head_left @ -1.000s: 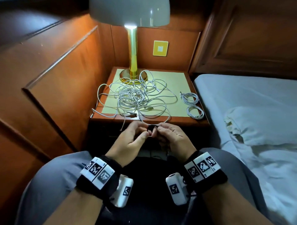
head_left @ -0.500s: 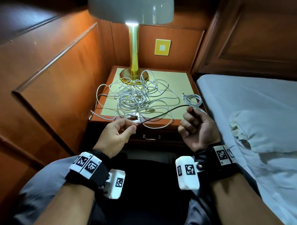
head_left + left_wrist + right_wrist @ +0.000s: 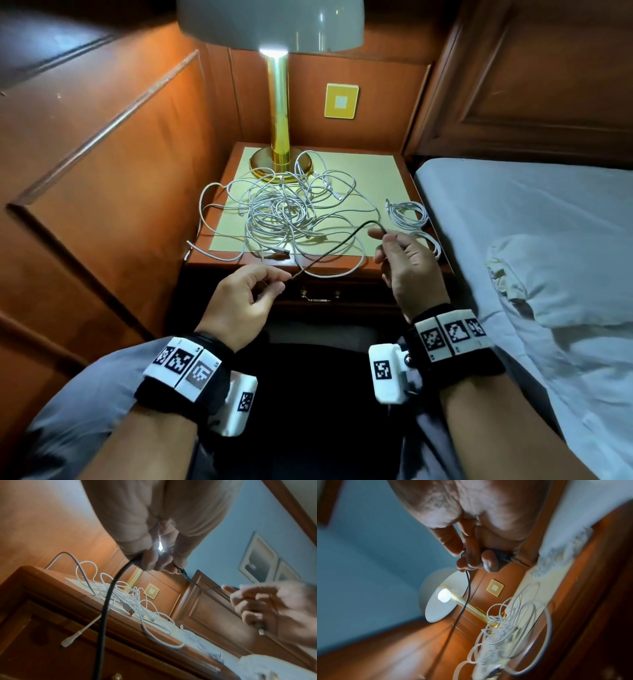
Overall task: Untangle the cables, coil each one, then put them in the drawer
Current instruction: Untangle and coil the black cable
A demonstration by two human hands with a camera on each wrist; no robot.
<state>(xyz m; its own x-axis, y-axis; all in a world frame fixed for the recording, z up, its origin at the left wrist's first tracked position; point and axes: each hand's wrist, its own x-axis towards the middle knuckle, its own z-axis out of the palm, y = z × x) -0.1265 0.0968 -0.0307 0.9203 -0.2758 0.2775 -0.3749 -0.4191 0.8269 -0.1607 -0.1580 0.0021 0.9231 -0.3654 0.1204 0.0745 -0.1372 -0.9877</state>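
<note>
Two hands hold one black cable [image 3: 337,245] stretched between them, in front of the wooden worktop [image 3: 397,161]. The left hand [image 3: 239,301] pinches the cable between thumb and fingertips near its lower end; the left wrist view shows the rest of it dropping out of that hand in a long loop. The right hand [image 3: 409,270] has its fingers curled round the other end, raised just above the worktop's front right corner, and a plug tip shows below its fist in the left wrist view.

Behind the black cable, a tangled heap of white cables [image 3: 287,216] lies spread over a yellow mat [image 3: 370,171], reaching back to the brass base of a lit lamp [image 3: 279,133]. One white end hangs over the worktop's front left edge. Two coiled white cables [image 3: 407,214] sit at the right side of the worktop (the nearer one is partly hidden by the right hand). The drawer [image 3: 342,291] under the worktop is closed, its brass handle showing between the hands. A bed [image 3: 531,219] lies to the right.
</note>
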